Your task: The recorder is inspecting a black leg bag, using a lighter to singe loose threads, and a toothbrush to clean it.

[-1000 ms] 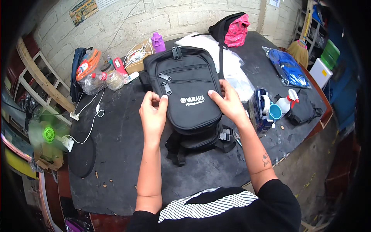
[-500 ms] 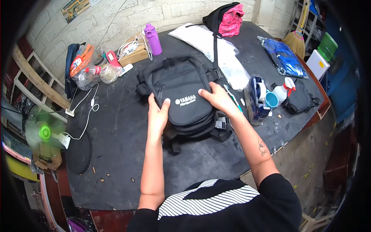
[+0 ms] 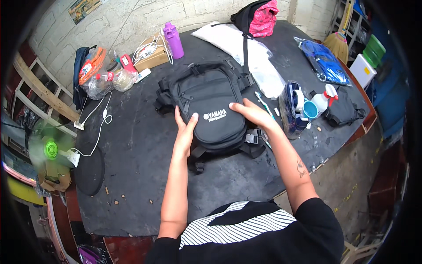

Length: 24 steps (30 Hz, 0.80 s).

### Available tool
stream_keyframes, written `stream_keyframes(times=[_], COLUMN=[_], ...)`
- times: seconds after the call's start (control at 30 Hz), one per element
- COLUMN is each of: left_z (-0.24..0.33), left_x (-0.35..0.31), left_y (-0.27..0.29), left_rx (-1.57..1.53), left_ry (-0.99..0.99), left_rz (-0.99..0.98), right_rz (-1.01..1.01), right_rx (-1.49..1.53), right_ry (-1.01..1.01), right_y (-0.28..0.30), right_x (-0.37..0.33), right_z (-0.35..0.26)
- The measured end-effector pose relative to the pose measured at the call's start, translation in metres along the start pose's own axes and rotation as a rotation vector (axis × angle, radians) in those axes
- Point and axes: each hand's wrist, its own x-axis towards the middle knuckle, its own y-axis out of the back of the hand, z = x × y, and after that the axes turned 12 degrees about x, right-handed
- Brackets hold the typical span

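Plainly, the largest item in my remote view is the black worktable (image 3: 132, 145). Near its middle lies the black backpack (image 3: 211, 94), front panel up, lettered end toward the wearer.

I judge the bag light to moderate in weight, its contents being hidden. The front looks padded and softly structured, likely to flex under pressure without collapsing. The matt fabric should grip well, and I see nothing fragile on its face. I would take hold low on both side walls, palms inward, or use the dark strap at the top end for a lift.

The right hand (image 3: 255, 113) lies on the bag's right side, thumb stretched over the front panel, the other fingers mostly hidden. The left hand (image 3: 184, 134) is at the opposite edge, thumb and forefinger spread in a V. Whether either pinches fabric, I cannot tell.

Loose webbing and the side-release buckle (image 3: 252, 138), by the lower right corner, could snag; I advise against gripping there. Smallest, the zipper pull (image 3: 186, 107) is hard and narrow, a poor lifting point.
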Motion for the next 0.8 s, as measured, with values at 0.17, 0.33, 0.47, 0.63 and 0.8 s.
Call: stream_keyframes(times=[0.17,0.33,0.47,0.63,0.8], left_z=[0.029,0.046,0.005,-0.020,0.005], left_x=[-0.002,0.001,0.020,0.032,0.025], left_y=[0.002,0.002,0.006,-0.004,-0.012], left_rx=[-0.114,-0.058,0.084,0.117,0.034], left_ry=[-0.152,-0.292,-0.058,-0.039,-0.248], left_rz=[-0.008,0.031,-0.061,0.055,0.106], right_rz=[0.013,0.032,-0.008,-0.127,-0.034], right_rx=[0.202,0.281,0.052,0.272,0.432], right_ry=[0.277,0.319,0.125,-0.040,0.072], right_y=[-0.002,0.008,0.003,0.001,0.007], right_x=[-0.010,-0.003,-0.002,0.000,0.007], right_z=[-0.041,-0.052,-0.034,-0.028,-0.021])
